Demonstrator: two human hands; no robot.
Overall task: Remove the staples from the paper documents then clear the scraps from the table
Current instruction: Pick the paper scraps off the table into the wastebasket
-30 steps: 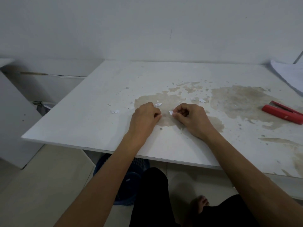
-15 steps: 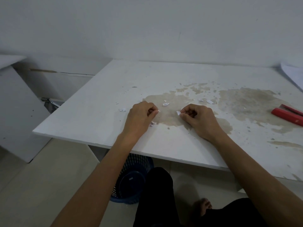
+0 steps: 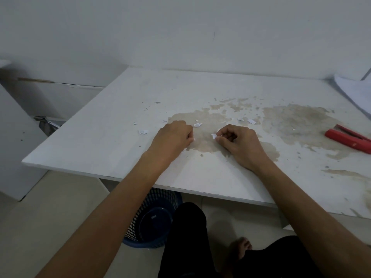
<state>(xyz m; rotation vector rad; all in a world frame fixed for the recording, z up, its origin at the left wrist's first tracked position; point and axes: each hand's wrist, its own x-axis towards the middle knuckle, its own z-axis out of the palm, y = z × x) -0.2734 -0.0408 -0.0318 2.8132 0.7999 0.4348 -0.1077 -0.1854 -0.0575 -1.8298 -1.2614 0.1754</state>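
Here the right hand [image 3: 240, 145] is resting on the white surface [image 3: 96, 137] near its middle, fingers curled, pinching a small white scrap [image 3: 214, 136] between thumb and fingertip. The left hand [image 3: 172, 138] is lying just to the left, apart from the right, its fingers curled under; a speck of white is showing at its fingertips, but whether it is gripping anything there I cannot tell. More scraps are lying loose on the surface: one [image 3: 197, 125] just beyond the left hand, a pair [image 3: 143, 131] further left, and a few [image 3: 251, 121] beyond the right hand. All are sitting on or beside a wide brown stain [image 3: 297, 123] spreading across the middle. A red stapler [image 3: 349, 138] is lying at the right edge, well apart from both hands. White sheets of paper [image 3: 355, 91] are showing at the far right corner. Under the near edge a blue mesh basket [image 3: 154, 217] is standing on the floor, beside the person's dark-clothed knee.
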